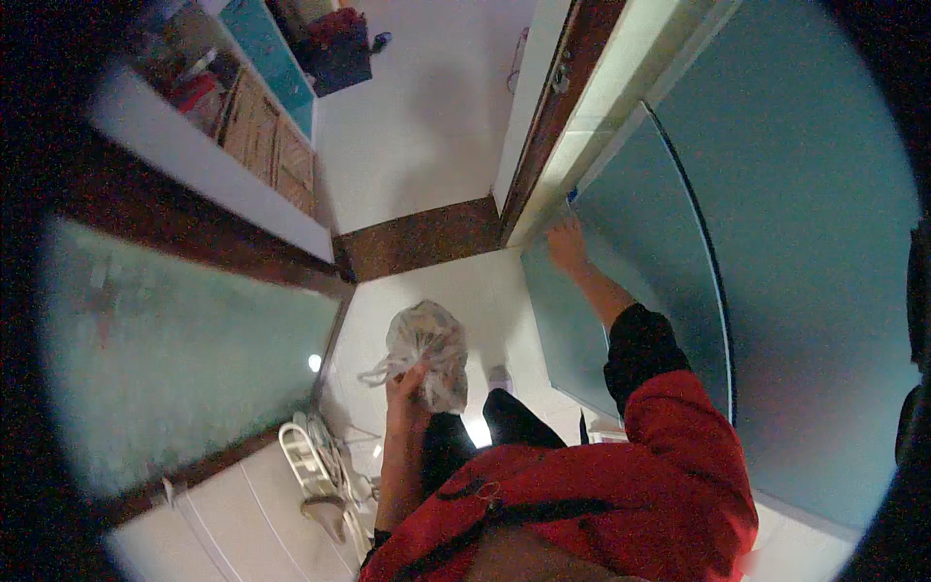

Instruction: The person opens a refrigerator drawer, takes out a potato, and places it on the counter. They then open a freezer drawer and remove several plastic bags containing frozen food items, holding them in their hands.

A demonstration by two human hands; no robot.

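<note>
My left hand (409,385) grips the gathered neck of a whitish translucent plastic bag (427,331). The bag is bulging and hangs over the pale floor, one handle loop sticking out to the left; what it holds cannot be made out. Up and to the right, my right hand (567,244) reaches out to the blue-green panel (618,233), near its far edge. Just beyond my fingertips is a small blue item (572,195), too blurred to name. Whether those fingers grasp anything does not show.
Ahead, a brown threshold (422,236) crosses the doorway, with a brown door frame (542,116) at its right. A shelf unit with wooden doors (265,138) stands beyond on the left. Nearer are a frosted glass panel (196,349) and a white plastic rack (309,455).
</note>
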